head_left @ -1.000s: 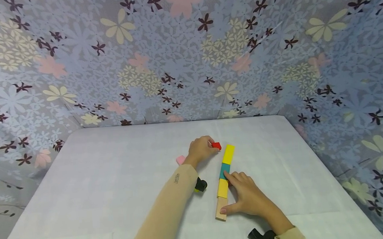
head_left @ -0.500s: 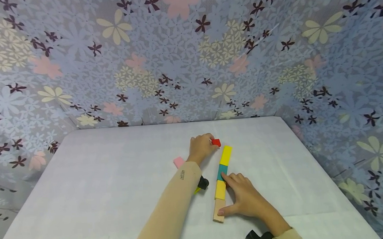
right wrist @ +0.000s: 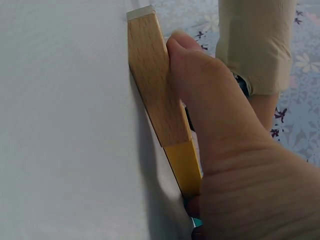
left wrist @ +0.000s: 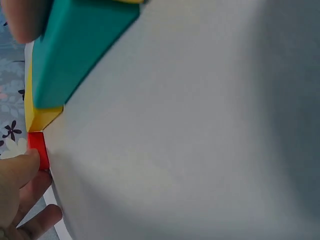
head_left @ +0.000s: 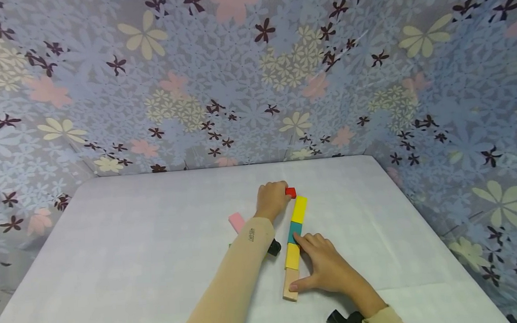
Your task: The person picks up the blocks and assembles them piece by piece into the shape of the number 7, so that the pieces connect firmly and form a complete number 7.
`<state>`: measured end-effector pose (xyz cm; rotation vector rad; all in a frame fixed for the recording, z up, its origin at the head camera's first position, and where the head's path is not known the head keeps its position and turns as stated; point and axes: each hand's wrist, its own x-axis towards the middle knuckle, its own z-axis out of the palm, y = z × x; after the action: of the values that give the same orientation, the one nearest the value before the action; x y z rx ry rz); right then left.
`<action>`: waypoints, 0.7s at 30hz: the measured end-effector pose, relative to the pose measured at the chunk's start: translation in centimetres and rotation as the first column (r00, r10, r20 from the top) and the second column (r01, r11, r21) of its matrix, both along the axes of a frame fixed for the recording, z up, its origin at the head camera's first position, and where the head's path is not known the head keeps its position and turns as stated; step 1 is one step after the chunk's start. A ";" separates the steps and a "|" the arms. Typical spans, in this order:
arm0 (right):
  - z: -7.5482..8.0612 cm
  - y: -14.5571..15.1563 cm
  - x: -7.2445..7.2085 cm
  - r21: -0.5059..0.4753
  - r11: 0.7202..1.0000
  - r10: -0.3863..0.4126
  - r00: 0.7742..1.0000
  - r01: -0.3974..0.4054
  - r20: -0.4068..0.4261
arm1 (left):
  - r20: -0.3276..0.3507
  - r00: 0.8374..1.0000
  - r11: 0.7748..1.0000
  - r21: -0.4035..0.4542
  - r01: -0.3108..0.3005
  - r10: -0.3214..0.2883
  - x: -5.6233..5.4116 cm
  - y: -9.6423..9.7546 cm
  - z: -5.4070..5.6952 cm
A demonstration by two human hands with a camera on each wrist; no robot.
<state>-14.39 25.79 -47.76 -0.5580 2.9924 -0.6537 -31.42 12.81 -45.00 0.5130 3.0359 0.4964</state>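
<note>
Four-part row: a natural wood block (head_left: 290, 284), a yellow block (head_left: 292, 256), a teal block (head_left: 294, 232) and a far yellow block (head_left: 299, 209) lie end to end on the white table. My left hand (head_left: 271, 200) pinches a small red block (head_left: 290, 193) at the row's far end. In the left wrist view the red block (left wrist: 39, 150) meets the end of the yellow one. Alongside the row's right side, my right hand (head_left: 327, 266) is spread, thumb on the wood block (right wrist: 155, 80) and index finger at the teal one.
A pink block (head_left: 237, 222) lies left of the row, partly covered by my left sleeve (head_left: 230, 282). Black wrist-worn devices sit by both wrists, the right one (head_left: 345, 321) near the table's front. Flowered cloth (head_left: 218, 85) hangs behind the table (head_left: 135, 248).
The red block in my left hand has come closer to the far yellow block's end. My right hand stays against the row. The head view has shifted slightly.
</note>
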 end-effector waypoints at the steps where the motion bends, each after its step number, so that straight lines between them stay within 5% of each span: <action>1: 0.0 0.0 0.0 0.000 1.000 -0.001 1.000 0.001 0.002 | -0.002 1.000 1.000 -0.009 0.001 -0.001 0.0 0.1 0.0; 21: 0.0 0.1 -0.1 -0.014 1.000 0.003 1.000 -0.003 0.015 | 0.080 0.996 0.990 -0.127 0.060 -0.050 0.3 2.4 -0.4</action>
<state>-14.51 25.91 -47.75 -0.5560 2.9751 -0.6757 -31.17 15.26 -45.36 0.5558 2.9462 0.3072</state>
